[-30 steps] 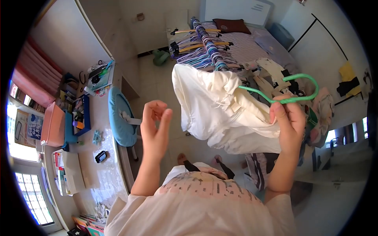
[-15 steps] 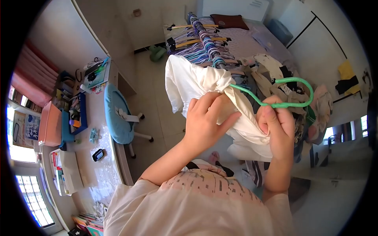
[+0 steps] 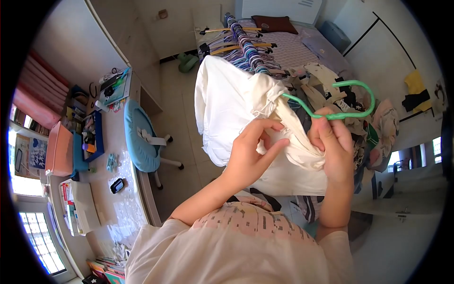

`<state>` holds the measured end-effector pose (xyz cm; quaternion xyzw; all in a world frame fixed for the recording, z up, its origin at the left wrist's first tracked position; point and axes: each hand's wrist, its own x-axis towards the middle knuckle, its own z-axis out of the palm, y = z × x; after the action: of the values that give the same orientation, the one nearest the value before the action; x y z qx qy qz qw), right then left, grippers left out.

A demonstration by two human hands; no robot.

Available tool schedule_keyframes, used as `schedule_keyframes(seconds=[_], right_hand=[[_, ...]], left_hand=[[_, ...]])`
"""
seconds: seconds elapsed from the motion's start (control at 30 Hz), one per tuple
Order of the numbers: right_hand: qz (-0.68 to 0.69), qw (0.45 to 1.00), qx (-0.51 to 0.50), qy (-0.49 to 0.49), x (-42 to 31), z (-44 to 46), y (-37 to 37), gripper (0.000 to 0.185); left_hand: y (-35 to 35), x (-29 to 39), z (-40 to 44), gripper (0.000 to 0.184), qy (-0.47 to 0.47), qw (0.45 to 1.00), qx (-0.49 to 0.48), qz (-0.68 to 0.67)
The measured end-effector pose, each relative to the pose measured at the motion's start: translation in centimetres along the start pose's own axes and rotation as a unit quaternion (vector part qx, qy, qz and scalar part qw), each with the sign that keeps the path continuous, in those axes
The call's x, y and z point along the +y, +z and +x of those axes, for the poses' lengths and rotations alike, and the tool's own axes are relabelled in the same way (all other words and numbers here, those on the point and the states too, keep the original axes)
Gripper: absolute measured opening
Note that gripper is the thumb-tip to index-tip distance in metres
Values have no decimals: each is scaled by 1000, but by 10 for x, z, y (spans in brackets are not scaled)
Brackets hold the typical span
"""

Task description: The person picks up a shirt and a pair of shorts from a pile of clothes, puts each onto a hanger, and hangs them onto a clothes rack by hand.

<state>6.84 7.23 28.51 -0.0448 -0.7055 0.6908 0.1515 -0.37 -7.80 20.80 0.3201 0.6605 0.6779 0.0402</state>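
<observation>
My right hand [image 3: 333,142] is closed around the neck of a green clothes hanger [image 3: 352,115], whose hook curves out to the right. It also pinches a bunched edge of a white garment [image 3: 220,109]. One arm of the hanger runs left into the garment's gathered opening. My left hand [image 3: 255,149] is at that opening, thumb and forefinger apart, touching the cloth; its other fingers curl partly out of sight. The garment spreads left and hangs below both hands.
Ahead stands a clothes rail [image 3: 246,45] full of hangers. A pile of clothes [image 3: 326,87] lies right of it, before a bed [image 3: 283,45]. On the left are a blue chair [image 3: 142,135] and a desk [image 3: 118,203] with a small black object [image 3: 117,186].
The white garment has spread wider and dropped lower on the left. My left hand has moved slightly right and down along the opening. The hanger has risen a little.
</observation>
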Motion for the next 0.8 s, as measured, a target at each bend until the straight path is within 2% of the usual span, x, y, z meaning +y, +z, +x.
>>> schedule_keyframes(seconds=[0.07,0.13,0.2,0.23,0.3,0.37,0.43,0.5,0.57,0.6,0.7,0.73,0.8], right_hand=[[3,1000,-9,11,1,-1,0,15],[5,1000,-18,21,0,-2,2,13],[-11,1000,-4,28,-1,-4,6,26],[-11,1000,-5,28,-1,-4,5,26],[-176,978,-107,-40,-2,-4,1,47],[-214,970,-106,-41,-2,-4,2,52],[-276,960,-22,-28,7,-7,0,50],[-273,960,-23,-61,16,-2,-4,49],[-277,958,15,-67,17,0,-3,49],[-312,949,23,-45,16,2,-5,51],[-263,964,-9,-30,25,3,-5,53],[-331,943,-26,-33,20,4,-5,55],[-332,943,-29,-26,18,4,-6,52]], left_hand=[[-1,-2,3,23,-29,999,-40,3],[-4,-1,5,23,-1,998,-46,48],[-4,0,5,23,25,994,-54,93],[-3,-1,5,21,38,992,-57,104],[-3,0,4,20,49,990,-61,115],[-5,1,3,16,4,996,-84,36],[-8,2,1,11,-11,995,-90,28],[-12,0,-4,9,-29,995,-97,20],[-17,-8,-10,13,-129,966,-128,-183],[-20,-5,-12,17,-153,956,-133,-212],[-18,-16,-18,19,-146,950,-119,-248],[-16,-17,-19,19,-115,956,-96,-254],[-15,-23,-23,16,-82,964,-85,-238]])
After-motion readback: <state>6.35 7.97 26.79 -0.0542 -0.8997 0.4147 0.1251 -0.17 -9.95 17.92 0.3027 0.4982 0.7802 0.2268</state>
